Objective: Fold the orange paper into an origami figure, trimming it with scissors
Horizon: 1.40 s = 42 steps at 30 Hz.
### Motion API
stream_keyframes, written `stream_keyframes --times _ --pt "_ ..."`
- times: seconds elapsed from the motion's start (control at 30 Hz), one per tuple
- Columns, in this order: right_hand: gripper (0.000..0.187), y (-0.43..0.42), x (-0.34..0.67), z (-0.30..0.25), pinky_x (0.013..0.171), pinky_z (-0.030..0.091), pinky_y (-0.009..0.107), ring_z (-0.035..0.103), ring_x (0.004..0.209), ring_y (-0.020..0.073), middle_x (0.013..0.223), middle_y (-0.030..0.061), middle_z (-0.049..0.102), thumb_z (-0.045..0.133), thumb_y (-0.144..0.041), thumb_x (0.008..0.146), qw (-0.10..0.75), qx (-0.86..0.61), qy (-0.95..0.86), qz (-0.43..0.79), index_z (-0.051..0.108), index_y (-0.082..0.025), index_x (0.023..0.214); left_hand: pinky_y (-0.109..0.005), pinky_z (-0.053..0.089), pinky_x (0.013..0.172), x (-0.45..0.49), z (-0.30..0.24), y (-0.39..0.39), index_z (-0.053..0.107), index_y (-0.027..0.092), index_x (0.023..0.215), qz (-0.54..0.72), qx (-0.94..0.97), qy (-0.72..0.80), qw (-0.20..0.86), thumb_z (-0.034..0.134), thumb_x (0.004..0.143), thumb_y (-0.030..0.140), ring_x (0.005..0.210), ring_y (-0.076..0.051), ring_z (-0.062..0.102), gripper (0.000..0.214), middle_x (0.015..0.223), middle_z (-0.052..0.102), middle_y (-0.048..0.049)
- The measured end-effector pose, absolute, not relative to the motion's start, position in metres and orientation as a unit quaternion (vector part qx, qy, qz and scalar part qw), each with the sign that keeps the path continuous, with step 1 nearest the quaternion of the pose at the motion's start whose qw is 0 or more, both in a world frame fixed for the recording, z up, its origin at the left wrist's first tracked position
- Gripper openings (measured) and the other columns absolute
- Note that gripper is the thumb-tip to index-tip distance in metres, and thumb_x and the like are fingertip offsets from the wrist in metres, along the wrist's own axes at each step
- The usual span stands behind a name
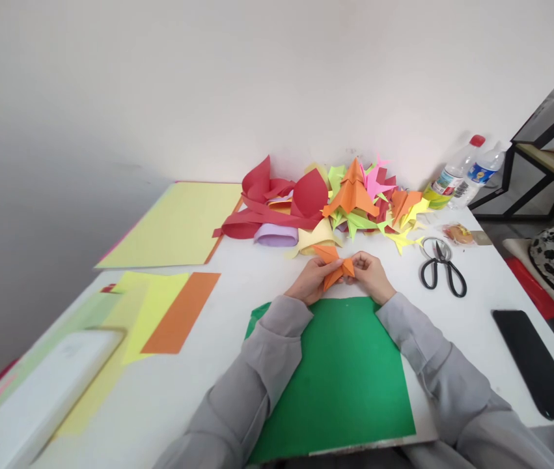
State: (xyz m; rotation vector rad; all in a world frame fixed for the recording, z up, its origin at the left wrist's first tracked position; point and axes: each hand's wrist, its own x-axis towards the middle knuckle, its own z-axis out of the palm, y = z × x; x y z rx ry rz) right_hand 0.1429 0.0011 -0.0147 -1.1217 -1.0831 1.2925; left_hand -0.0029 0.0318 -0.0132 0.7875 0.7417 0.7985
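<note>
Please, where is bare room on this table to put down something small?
Bare tabletop shows between the orange strip and the left sleeve, and between the scissors, the phone and the right sleeve. Around the folded orange paper it is crowded: the green sheet lies in front, paper shapes pile up behind.

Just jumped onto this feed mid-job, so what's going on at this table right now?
A person in grey sleeves holds an orange folded paper between the fingers of the left hand and right hand, near the far edge of a green sheet. Beyond the hands, a pile of colourful paper shapes sits by the wall. The black-handled scissors lie to the right, held by neither hand.
</note>
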Motion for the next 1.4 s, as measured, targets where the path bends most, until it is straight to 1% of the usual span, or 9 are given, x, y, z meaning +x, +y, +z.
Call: stream_keyframes --times 0.17,0.4,0.73,0.87,0.97,1.1,1.2,1.3,1.4 --pt "0.024 0.002 0.145 -0.014 0.042 0.045 0.021 0.055 0.041 0.0096 0.049 -0.0047 0.062 0.074 -0.026 0.058 0.522 -0.470 -0.446 0.554 0.053 -0.018 0.066 -0.020 0.049 0.052 0.002 -0.013 0.030 0.067 0.007 0.069 0.380 0.374 0.360 0.765 0.078 0.061 0.030 0.056 -0.011 0.059 0.026 0.064 0.066 -0.0063" --pt "0.024 0.002 0.147 -0.014 0.048 0.049 0.023 0.059 0.047 0.0107 0.055 -0.0030 0.065 0.074 -0.027 0.059 0.519 -0.458 -0.447 0.567 0.054 -0.018 0.067 -0.021 0.049 0.051 0.005 -0.017 0.030 0.065 0.007 0.068 0.395 0.387 0.353 0.754 0.075 0.065 0.032 0.051 -0.010 0.057 0.027 0.057 0.063 -0.0051" --pt "0.022 0.002 0.147 -0.015 0.048 0.048 0.022 0.059 0.046 0.0108 0.054 -0.0016 0.066 0.074 -0.028 0.060 0.526 -0.455 -0.442 0.567 0.056 -0.017 0.067 -0.021 0.048 0.050 0.006 -0.011 0.028 0.063 0.008 0.065 0.406 0.383 0.359 0.748 0.077 0.062 0.030 0.050 -0.010 0.056 0.026 0.055 0.062 -0.0042" --pt "0.020 0.002 0.149 -0.017 0.048 0.048 0.022 0.059 0.046 0.0108 0.056 -0.0005 0.067 0.072 -0.031 0.063 0.526 -0.440 -0.436 0.583 0.060 -0.016 0.069 -0.021 0.048 0.049 0.006 -0.010 0.028 0.064 0.007 0.066 0.408 0.375 0.364 0.748 0.077 0.062 0.031 0.049 -0.010 0.056 0.027 0.054 0.062 -0.0040" --pt "0.022 0.003 0.149 -0.018 0.047 0.048 0.023 0.058 0.046 0.0110 0.055 -0.0003 0.066 0.072 -0.033 0.063 0.530 -0.440 -0.430 0.584 0.060 -0.016 0.067 -0.022 0.048 0.050 0.006 -0.012 0.028 0.064 0.007 0.067 0.411 0.382 0.368 0.741 0.076 0.063 0.031 0.049 -0.010 0.056 0.027 0.056 0.062 -0.0044" --pt "0.025 0.003 0.148 -0.019 0.045 0.046 0.023 0.057 0.043 0.0110 0.054 0.0002 0.066 0.073 -0.036 0.063 0.543 -0.442 -0.427 0.572 0.056 -0.017 0.063 -0.021 0.049 0.052 0.005 -0.014 0.028 0.065 0.007 0.069 0.418 0.387 0.347 0.745 0.076 0.065 0.030 0.053 -0.011 0.058 0.026 0.061 0.065 -0.0060" --pt "0.026 0.001 0.147 -0.018 0.044 0.045 0.023 0.055 0.041 0.0105 0.052 -0.0010 0.064 0.073 -0.039 0.065 0.552 -0.441 -0.441 0.554 0.057 -0.017 0.065 -0.020 0.050 0.053 0.001 -0.012 0.029 0.064 0.008 0.071 0.411 0.353 0.328 0.774 0.075 0.067 0.028 0.053 -0.010 0.058 0.023 0.062 0.065 -0.0051" --pt "0.027 -0.003 0.145 -0.015 0.045 0.045 0.023 0.055 0.043 0.0099 0.054 -0.0013 0.064 0.070 -0.042 0.068 0.547 -0.429 -0.466 0.547 0.060 -0.017 0.070 -0.018 0.051 0.054 -0.004 -0.010 0.032 0.065 0.010 0.074 0.388 0.308 0.308 0.812 0.069 0.074 0.027 0.056 -0.010 0.059 0.018 0.063 0.065 -0.0046" --pt "0.028 -0.005 0.143 -0.013 0.047 0.045 0.023 0.054 0.045 0.0097 0.056 -0.0015 0.064 0.071 -0.043 0.067 0.534 -0.429 -0.482 0.546 0.061 -0.018 0.069 -0.016 0.052 0.055 -0.007 -0.011 0.035 0.066 0.010 0.073 0.353 0.253 0.310 0.846 0.060 0.081 0.025 0.055 -0.009 0.059 0.018 0.062 0.064 -0.0051"
